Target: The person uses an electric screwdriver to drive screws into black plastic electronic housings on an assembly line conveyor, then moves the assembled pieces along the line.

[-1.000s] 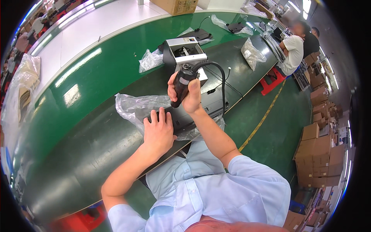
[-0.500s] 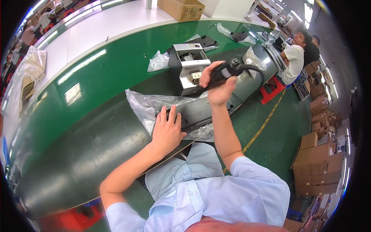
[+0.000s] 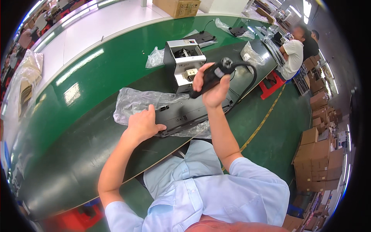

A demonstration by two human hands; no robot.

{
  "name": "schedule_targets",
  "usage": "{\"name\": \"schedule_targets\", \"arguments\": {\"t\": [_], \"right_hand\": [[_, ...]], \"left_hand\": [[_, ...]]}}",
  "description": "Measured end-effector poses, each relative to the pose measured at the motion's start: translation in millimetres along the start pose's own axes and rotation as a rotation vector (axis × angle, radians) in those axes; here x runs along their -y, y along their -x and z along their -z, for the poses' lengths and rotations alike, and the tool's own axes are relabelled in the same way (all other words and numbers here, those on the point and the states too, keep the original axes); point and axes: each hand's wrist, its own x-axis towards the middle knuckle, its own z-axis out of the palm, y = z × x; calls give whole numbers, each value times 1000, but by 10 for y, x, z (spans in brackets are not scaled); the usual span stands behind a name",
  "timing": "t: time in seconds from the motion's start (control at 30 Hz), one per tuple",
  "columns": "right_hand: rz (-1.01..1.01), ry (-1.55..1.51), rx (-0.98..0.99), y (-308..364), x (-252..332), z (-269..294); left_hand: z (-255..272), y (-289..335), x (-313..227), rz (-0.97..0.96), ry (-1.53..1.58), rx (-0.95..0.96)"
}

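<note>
My right hand (image 3: 211,84) grips a black electric screwdriver (image 3: 213,78), its cord curving off to the right. The screwdriver is tilted above a long dark grey panel (image 3: 189,116), its tip hard to make out against the dark surfaces. My left hand (image 3: 143,124) holds the panel's left end, thumb at the near side and fingers toward the far side. The panel has small slots and holes and lies on crumpled clear plastic wrap (image 3: 133,104). Just beyond it stands a black and silver box-shaped machine (image 3: 187,58).
More dark panels (image 3: 203,37) with plastic bags lie farther along the green bench (image 3: 112,69). A clear bag (image 3: 252,54) sits at the right. A person (image 3: 292,56) sits at the bench's far right. Cardboard boxes (image 3: 315,162) are stacked at the right, across the floor.
My left hand has slid left, from lying spread on the panel to holding its left end, uncovering slots there. The screwdriver has shifted slightly left in my right hand.
</note>
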Motion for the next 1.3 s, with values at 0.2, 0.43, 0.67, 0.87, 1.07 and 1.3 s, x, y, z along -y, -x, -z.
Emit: {"name": "schedule_targets", "arguments": {"t": [0.2,0.43,0.67,0.87,1.07,1.3], "right_hand": [[-170,-96,99,426,39,-307],[-251,-122,105,513,-93,-257],[-283,-119,176,533,-84,-254],[-93,-6,112,278,39,-70],[182,111,-57,-490,-173,244],[5,92,-35,-298,-100,136]], "left_hand": [[-55,-112,103,81,34,40],[-19,-138,97,85,50,80],[1,-145,75,98,50,88],[-17,-146,96,95,29,89],[25,-208,113,103,35,190],[-24,-250,238,64,78,155]]}}
